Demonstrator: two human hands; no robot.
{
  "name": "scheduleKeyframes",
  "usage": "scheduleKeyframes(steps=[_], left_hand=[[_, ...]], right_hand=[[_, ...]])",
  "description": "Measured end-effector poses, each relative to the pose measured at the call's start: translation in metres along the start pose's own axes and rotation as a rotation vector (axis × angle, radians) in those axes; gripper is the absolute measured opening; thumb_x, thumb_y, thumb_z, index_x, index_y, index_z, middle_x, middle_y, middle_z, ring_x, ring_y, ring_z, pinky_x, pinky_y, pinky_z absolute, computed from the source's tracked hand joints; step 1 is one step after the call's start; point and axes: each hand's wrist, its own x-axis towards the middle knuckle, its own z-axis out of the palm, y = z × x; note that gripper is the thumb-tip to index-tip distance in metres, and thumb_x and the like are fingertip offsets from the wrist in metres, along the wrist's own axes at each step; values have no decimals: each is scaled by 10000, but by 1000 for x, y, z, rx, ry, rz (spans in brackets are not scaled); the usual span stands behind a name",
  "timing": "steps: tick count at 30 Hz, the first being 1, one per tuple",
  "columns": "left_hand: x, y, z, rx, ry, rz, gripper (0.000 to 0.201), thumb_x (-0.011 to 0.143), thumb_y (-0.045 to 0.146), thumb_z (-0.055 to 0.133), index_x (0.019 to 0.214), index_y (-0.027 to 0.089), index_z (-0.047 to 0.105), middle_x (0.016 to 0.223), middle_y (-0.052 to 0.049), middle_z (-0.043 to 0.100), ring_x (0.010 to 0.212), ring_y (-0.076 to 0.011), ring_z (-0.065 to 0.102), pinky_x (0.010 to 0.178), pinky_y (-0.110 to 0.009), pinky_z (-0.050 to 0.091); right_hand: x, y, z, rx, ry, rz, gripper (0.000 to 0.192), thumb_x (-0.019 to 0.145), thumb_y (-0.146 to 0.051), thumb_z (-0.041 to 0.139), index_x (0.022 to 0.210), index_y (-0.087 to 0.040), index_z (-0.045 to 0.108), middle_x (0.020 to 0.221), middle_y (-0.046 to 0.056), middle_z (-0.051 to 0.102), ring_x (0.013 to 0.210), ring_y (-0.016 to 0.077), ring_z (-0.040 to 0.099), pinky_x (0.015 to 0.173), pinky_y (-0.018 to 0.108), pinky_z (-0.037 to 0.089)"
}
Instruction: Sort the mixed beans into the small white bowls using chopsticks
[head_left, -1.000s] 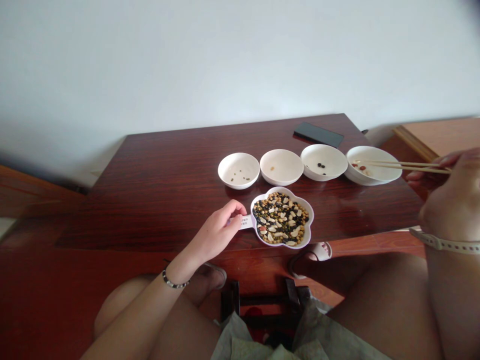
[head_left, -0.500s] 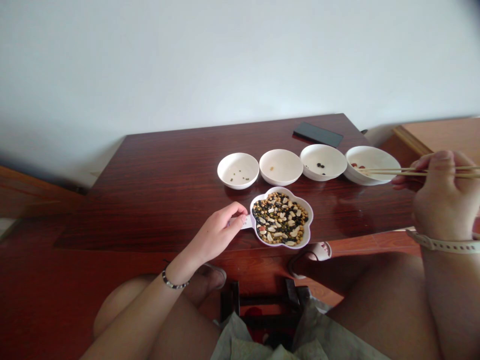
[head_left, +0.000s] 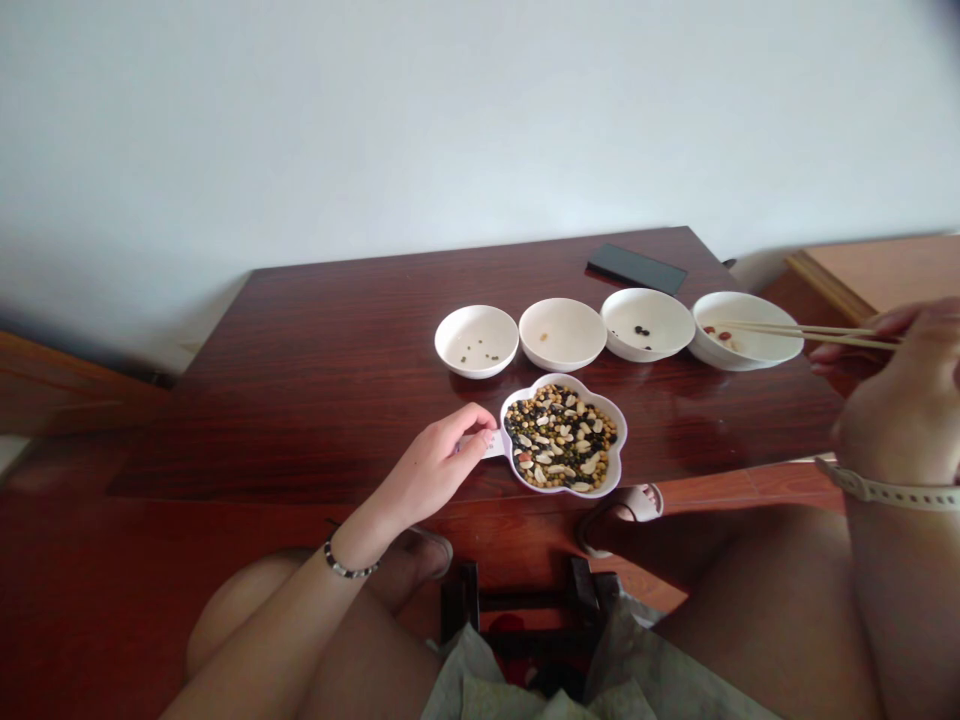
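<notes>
My left hand [head_left: 439, 460] pinches the short handle of a white flower-shaped dish [head_left: 619, 450] full of mixed beans and seeds, near the table's front edge. My right hand [head_left: 900, 395] holds a pair of wooden chopsticks [head_left: 795, 332] whose tips reach into the rightmost white bowl [head_left: 772, 350], above a few red beans. Three more white bowls stand in the row: one with dark green beans [head_left: 476, 340], one with a yellow bean [head_left: 562, 333], one with black beans [head_left: 647, 323].
A black phone [head_left: 636, 268] lies at the far right of the dark red wooden table [head_left: 337, 380]. A wooden piece of furniture [head_left: 870, 265] stands to the right. My bare knees and a sandalled foot [head_left: 626, 505] show below the table edge.
My right hand drew the chopsticks back to the right half a second ago, then pushed them into the rightmost bowl again. The left hand and dish have not moved.
</notes>
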Motion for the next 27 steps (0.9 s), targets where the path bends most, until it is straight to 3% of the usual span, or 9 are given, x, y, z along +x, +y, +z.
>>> scheduleKeyframes(steps=[3, 9, 13, 18, 23, 27], left_hand=[[0, 0, 0, 2, 5, 3, 229, 1101, 380, 478, 1072, 222, 641, 1014, -7, 722, 893, -188, 625, 818, -305, 446], [1, 0, 1, -6, 8, 4, 231, 1098, 383, 482, 1069, 220, 643, 1000, -6, 719, 879, -185, 622, 813, -300, 453], [0, 0, 2, -16, 0, 1, 224, 1101, 379, 480, 1072, 224, 639, 1002, -2, 705, 889, -183, 612, 821, -303, 447], [1, 0, 3, -18, 10, 4, 229, 1093, 389, 484, 1066, 223, 639, 1005, -11, 708, 910, -197, 621, 838, -311, 454], [1, 0, 4, -20, 16, -5, 233, 1091, 403, 494, 1050, 223, 636, 996, -10, 707, 900, -195, 619, 833, -307, 460], [0, 0, 4, -21, 20, -16, 230, 1095, 404, 495, 1039, 224, 627, 976, -2, 694, 869, -183, 601, 806, -303, 447]], right_hand=[[1, 4, 1, 91, -30, -192, 439, 938, -634, 643, 758, -237, 586, 636, -16, 532, 429, 152, 564, 307, 258, 423], [-9, -7, 13, 232, -90, -246, 426, 917, -603, 620, 698, -246, 541, 570, -35, 472, 408, 149, 522, 317, 279, 400], [-29, -28, 28, 348, -198, -197, 394, 916, -495, 643, 648, -228, 532, 575, -26, 489, 404, 127, 499, 315, 257, 391], [-60, -54, 39, 429, -426, -108, 401, 939, -427, 693, 639, -207, 543, 627, -16, 485, 423, 126, 513, 321, 253, 382], [-77, -66, 39, 347, -712, 112, 412, 996, -494, 650, 704, -210, 591, 708, 4, 544, 494, 142, 583, 388, 253, 432], [-81, -68, 39, 314, -778, 234, 406, 1019, -540, 605, 773, -218, 621, 793, 5, 570, 506, 129, 587, 401, 248, 439]])
